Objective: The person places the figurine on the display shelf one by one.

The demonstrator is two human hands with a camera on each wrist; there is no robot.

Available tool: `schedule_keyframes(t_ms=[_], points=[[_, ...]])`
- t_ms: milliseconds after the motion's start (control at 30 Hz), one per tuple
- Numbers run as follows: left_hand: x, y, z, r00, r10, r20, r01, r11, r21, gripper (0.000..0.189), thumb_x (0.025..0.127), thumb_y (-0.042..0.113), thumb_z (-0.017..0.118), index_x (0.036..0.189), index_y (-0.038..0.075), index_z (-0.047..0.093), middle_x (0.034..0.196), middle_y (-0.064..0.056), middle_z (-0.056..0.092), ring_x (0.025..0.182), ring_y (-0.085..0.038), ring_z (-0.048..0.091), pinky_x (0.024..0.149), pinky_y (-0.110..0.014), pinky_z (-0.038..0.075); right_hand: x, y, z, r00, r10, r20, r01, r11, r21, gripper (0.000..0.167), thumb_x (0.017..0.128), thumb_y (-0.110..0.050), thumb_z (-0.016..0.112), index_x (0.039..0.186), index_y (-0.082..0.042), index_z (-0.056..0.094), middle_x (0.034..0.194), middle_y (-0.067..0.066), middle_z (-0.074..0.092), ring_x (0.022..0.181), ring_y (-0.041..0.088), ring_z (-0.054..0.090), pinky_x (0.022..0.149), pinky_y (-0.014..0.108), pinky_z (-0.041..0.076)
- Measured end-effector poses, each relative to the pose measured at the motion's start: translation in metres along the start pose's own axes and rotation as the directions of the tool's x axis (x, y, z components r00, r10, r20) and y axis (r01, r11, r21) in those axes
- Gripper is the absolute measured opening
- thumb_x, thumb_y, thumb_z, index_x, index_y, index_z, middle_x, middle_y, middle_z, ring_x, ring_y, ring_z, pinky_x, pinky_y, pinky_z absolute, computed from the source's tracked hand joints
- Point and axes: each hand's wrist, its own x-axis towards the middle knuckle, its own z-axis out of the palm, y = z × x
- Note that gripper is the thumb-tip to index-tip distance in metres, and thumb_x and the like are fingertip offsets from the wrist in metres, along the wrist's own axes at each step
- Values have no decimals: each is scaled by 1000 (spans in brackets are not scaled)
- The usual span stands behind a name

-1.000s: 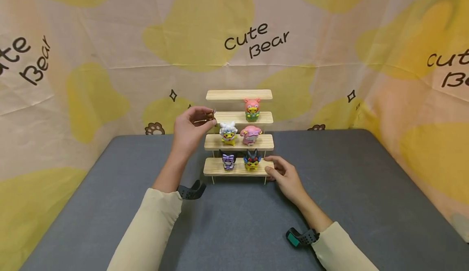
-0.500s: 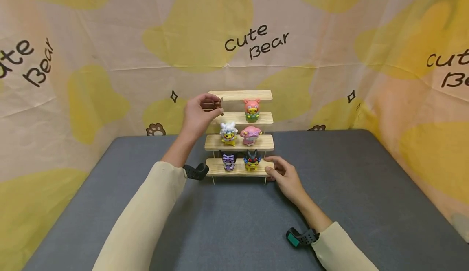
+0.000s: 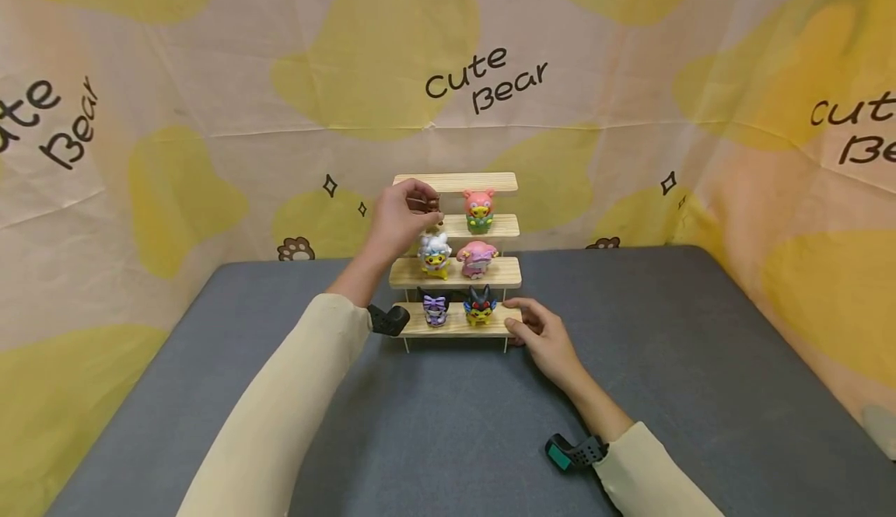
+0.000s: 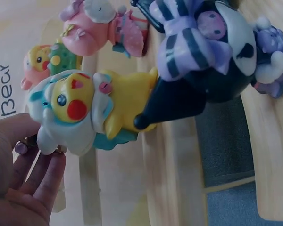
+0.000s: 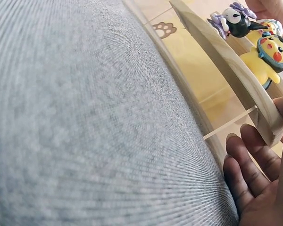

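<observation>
My left hand (image 3: 400, 218) pinches a small brown figurine (image 3: 435, 204) at the left part of the second-highest tier of a wooden display stand (image 3: 455, 331). Fingers hide most of that figurine; whether its base touches the tier I cannot tell. Just below the hand is a white-hooded yellow figurine (image 3: 435, 259), which fills much of the left wrist view. A pink-and-green figurine (image 3: 479, 211) stands to the right on the same tier. My right hand (image 3: 549, 344) grips the right end of the lowest tier, with its fingertips (image 5: 247, 134) beside and below the board in the right wrist view.
A pink figurine (image 3: 477, 260) shares the third tier. On the lowest tier stand a purple-bowed figurine (image 3: 435, 310) and a black-eared yellow one (image 3: 480, 307). The top tier (image 3: 483, 182) bears nothing visible. Grey cloth (image 3: 448, 431) covers the table; a printed backdrop (image 3: 595, 58) hangs behind.
My left hand has moved up and then right with the brown figurine, from beside the stand to over its second-highest tier. The right hand stays on the lowest tier.
</observation>
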Motion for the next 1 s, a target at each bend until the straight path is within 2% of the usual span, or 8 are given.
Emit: schedule_keyframes(t_ms=[133, 300, 633, 800, 1000], points=[[1, -1, 2, 1000, -10, 14, 10, 1000, 16, 25, 85, 1, 76, 108, 0, 67, 108, -19, 73, 100, -32, 72, 89, -40, 59, 0, 0, 1, 1000, -4, 2, 4, 1000, -1, 33, 101, -17, 63, 131, -4, 62, 88, 20, 68, 74, 11, 69, 71, 30, 60], [3, -5, 3, 998, -54, 35, 52, 997, 53, 27, 86, 2, 76, 111, -1, 65, 109, -17, 70, 103, -31, 71, 92, -40, 58, 1, 0, 2, 1000, -3, 0, 3, 1000, -5, 32, 101, -17, 63, 130, -4, 63, 88, 20, 68, 74, 11, 69, 71, 30, 60], [6, -8, 5, 994, -82, 75, 80, 996, 26, 35, 86, 2, 77, 117, -1, 62, 114, -17, 66, 106, -31, 69, 93, -40, 58, 0, 1, 1, 1000, 0, -8, 0, 1000, -20, 32, 100, -17, 63, 129, -4, 63, 87, 19, 68, 73, 10, 68, 70, 28, 60], [5, -8, 0, 995, -70, 72, 69, 997, 18, 37, 85, 2, 77, 118, 2, 61, 119, -19, 65, 107, -34, 68, 95, -42, 57, 1, 1, 1, 1000, 3, -10, -3, 1000, -23, 31, 101, -18, 63, 129, -5, 64, 87, 20, 68, 72, 10, 68, 70, 28, 60], [1, -9, -11, 994, -83, 75, 80, 996, 47, 44, 86, 11, 79, 125, 5, 60, 125, -18, 65, 113, -35, 65, 98, -45, 55, 1, 0, 1, 1000, 1, -8, -1, 1000, -21, 32, 101, -17, 63, 129, -4, 63, 88, 20, 68, 72, 10, 68, 70, 29, 60]])
